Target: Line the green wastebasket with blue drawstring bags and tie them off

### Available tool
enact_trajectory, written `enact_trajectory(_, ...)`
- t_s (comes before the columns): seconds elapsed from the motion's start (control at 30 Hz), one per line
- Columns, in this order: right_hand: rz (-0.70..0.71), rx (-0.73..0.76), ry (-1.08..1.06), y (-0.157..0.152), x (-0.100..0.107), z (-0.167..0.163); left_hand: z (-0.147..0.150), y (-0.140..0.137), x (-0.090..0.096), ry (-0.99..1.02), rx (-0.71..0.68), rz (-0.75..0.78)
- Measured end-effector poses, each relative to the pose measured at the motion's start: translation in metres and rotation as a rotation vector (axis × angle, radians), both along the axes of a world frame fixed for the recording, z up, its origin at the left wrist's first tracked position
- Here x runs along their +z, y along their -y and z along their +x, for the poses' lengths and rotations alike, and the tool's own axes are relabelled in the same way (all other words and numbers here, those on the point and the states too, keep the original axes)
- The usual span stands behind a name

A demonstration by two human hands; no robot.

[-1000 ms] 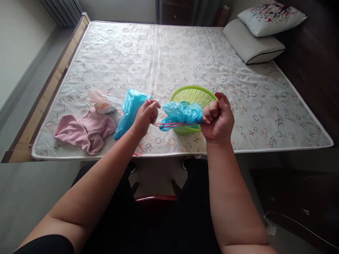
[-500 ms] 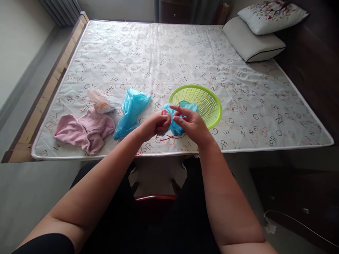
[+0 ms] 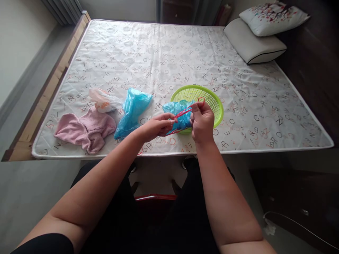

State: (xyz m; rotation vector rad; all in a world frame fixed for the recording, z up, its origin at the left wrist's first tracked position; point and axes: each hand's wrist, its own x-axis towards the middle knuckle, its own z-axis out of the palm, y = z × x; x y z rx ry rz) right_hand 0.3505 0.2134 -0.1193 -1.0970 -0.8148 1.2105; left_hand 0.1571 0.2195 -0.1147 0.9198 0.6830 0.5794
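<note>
A thin red string [image 3: 183, 113] runs in strands between my two hands. My left hand [image 3: 160, 125] pinches one end of it. My right hand [image 3: 202, 121] is closed around the other end, and a small loop sticks up above its fingers. Behind the string, a crumpled blue plastic bag [image 3: 173, 107] lies against a green mesh basket [image 3: 218, 102], partly hidden by my right hand. The basket is tilted, its open side showing. A second blue plastic bag [image 3: 132, 109] lies flat to the left of my left hand.
A pink cloth [image 3: 84, 130] and a white plastic bag with orange print [image 3: 104, 100] lie at the left on the letter-patterned mattress [image 3: 148, 53]. A white cushion [image 3: 254, 42] with a printed pillow [image 3: 272, 17] on it sits at the far right. A wooden bed frame [image 3: 60, 67] edges the left side.
My right hand has closed on the string and moved right, away from my left hand. The strands now stretch between both hands. The bags and cloth stay in place.
</note>
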Motion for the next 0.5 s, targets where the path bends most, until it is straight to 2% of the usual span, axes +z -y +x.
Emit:
enact_trajectory(0.1, 0.054, -0.172, 0.007, -0.005, -0.008, 0.0, 0.005, 0.003, -0.001, -0.051, 0.026, 0.093)
enact_trajectory(0.27, 0.018, -0.144, 0.004, -0.004, -0.007, -0.004, 0.005, 0.005, 0.0, -0.256, -0.253, 0.305)
enact_trajectory(0.3, 0.012, -0.129, 0.001, -0.003, -0.005, -0.004, 0.005, 0.004, -0.001, -0.311, -0.272, 0.339)
enact_trajectory(0.37, 0.021, -0.106, -0.014, -0.001, 0.001, -0.003, 0.006, 0.004, -0.005, -0.377, -0.188, 0.345)
enact_trajectory(0.5, 0.072, -0.033, -0.075, 0.0, 0.011, 0.006, 0.01, 0.004, -0.015, -0.34, 0.15, 0.198)
